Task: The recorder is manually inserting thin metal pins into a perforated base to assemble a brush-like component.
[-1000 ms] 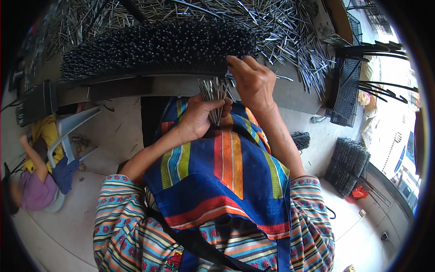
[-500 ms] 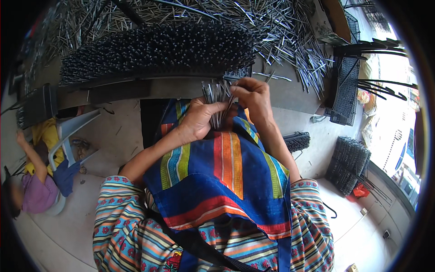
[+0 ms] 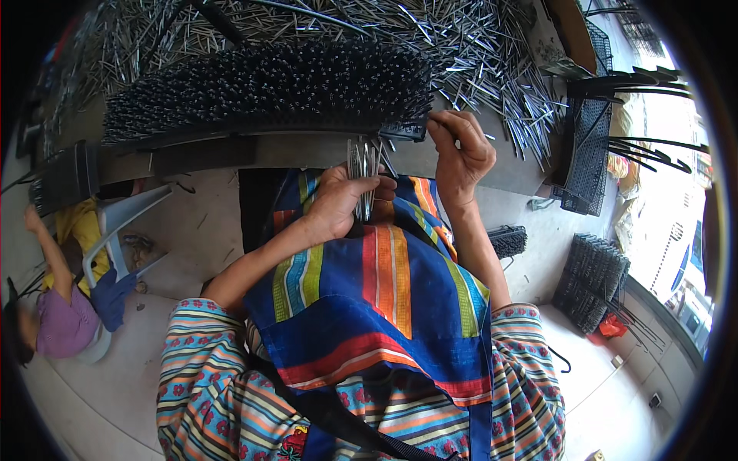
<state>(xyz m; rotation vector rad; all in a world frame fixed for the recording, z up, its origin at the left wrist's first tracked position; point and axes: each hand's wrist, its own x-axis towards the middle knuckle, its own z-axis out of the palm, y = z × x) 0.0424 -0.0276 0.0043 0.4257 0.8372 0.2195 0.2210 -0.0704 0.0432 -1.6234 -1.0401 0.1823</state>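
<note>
In my left hand [image 3: 338, 201] is a bundle of thin silver metal rods [image 3: 363, 165], gripped upright between thumb and fingers above my striped apron. One darker rod leans out from the bundle's right side. My right hand [image 3: 463, 150] is raised at the right end of a long black rack [image 3: 269, 92], thumb and fingers pinched together. What the pinch holds, if anything, is too small to make out. Dark pins with shiny tips stand densely packed all along the rack, which lies on the table in front of me.
Loose metal rods [image 3: 492, 69] cover the table behind and right of the rack. A black mesh basket [image 3: 586, 131] with hooked rods stands at the table's right end. More black racks [image 3: 590, 280] sit on the floor at right. Another person [image 3: 69, 323] sits at left beside a grey chair [image 3: 123, 230].
My right hand has moved from the rod bundle to the right, up to the rack's right end. The left hand stays nearly in place with the bundle.
</note>
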